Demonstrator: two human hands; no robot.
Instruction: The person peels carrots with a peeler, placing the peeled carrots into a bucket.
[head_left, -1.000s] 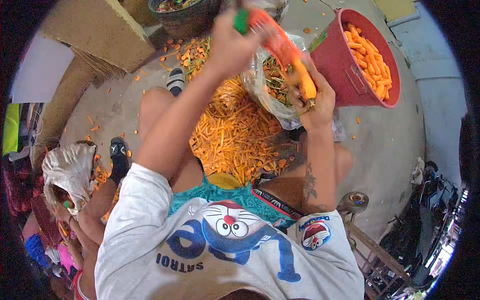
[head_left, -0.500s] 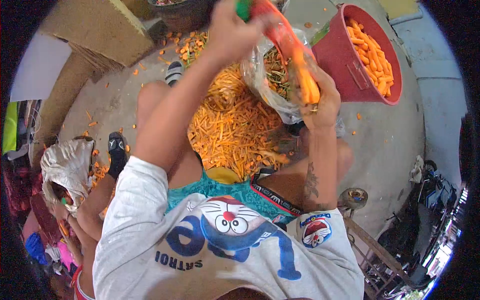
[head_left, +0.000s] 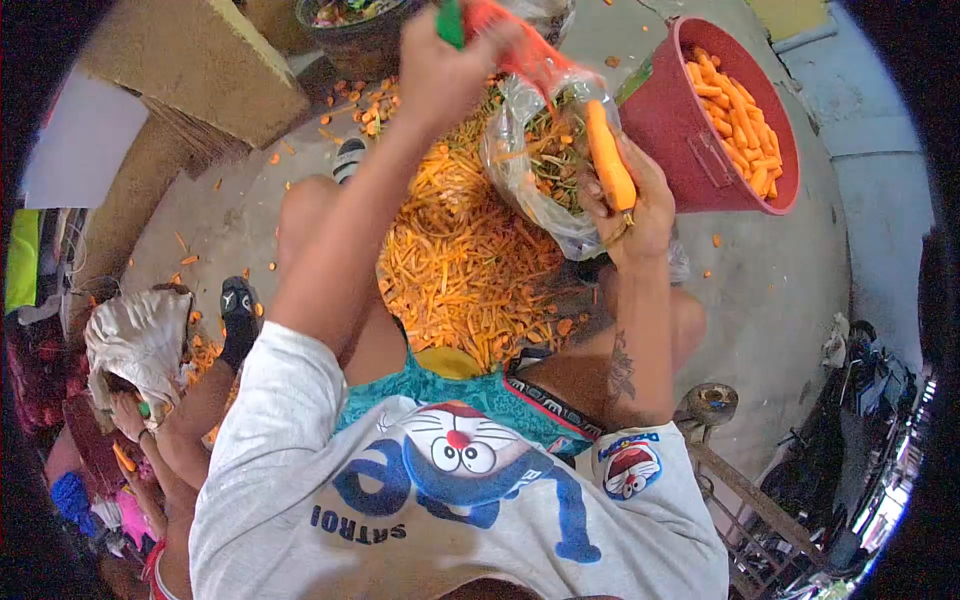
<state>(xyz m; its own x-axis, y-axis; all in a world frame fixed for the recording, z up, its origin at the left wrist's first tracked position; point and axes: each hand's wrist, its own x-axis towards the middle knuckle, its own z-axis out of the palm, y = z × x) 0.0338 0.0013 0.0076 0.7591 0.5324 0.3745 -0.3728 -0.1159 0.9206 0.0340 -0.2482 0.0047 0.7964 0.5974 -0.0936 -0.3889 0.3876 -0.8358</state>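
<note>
My left hand (head_left: 440, 75), blurred by motion, is closed round the green handle of a tool (head_left: 450, 22) at the top; a smeared red shape stretches from beside it towards the bag. In my right hand (head_left: 645, 195) a smooth orange carrot (head_left: 608, 160) stands nearly upright, its stem end down by the palm. Below and left of the carrot, a clear plastic bag (head_left: 505, 140) holds green and orange scraps. A large heap of carrot peelings (head_left: 465, 260) lies on the floor between my legs.
At the right a tilted red bucket (head_left: 670, 130) holds peeled carrots (head_left: 735, 120). A dark tub (head_left: 365, 45) stands at the top. Another person's hand (head_left: 128, 415) is at the lower left, near a white sack (head_left: 140, 330). A metal frame (head_left: 750, 490) is at lower right.
My left hand has moved slightly left and down with the tool. The red blur has drawn away from the carrot, which now shows clearly in my right hand.
</note>
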